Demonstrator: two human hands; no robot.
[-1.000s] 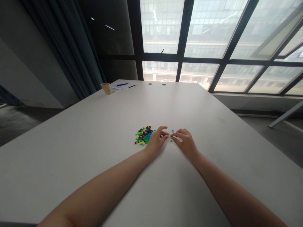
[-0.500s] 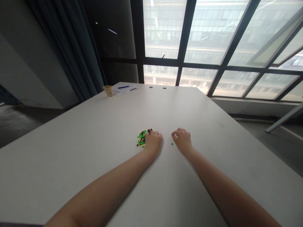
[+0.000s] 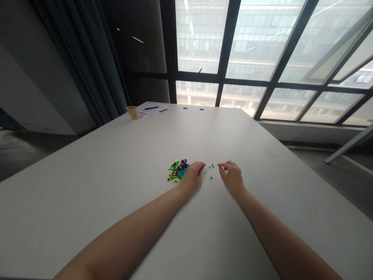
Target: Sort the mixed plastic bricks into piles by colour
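Tabletop (image 3: 96, 175), distant edge (image 3: 204, 108), left hand (image 3: 192, 175) beside bricks (image 3: 177, 170), right hand (image 3: 230, 177) apart

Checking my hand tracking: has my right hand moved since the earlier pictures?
Yes, the right hand has moved toward the right of the view, away from the small green brick on the table.

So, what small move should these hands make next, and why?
Probably the right hand should pinch one of the small blue bricks. They lie apart from the pile of plastic bricks, and its fingers are closest to them, while the left hand sits at the pile's edge.
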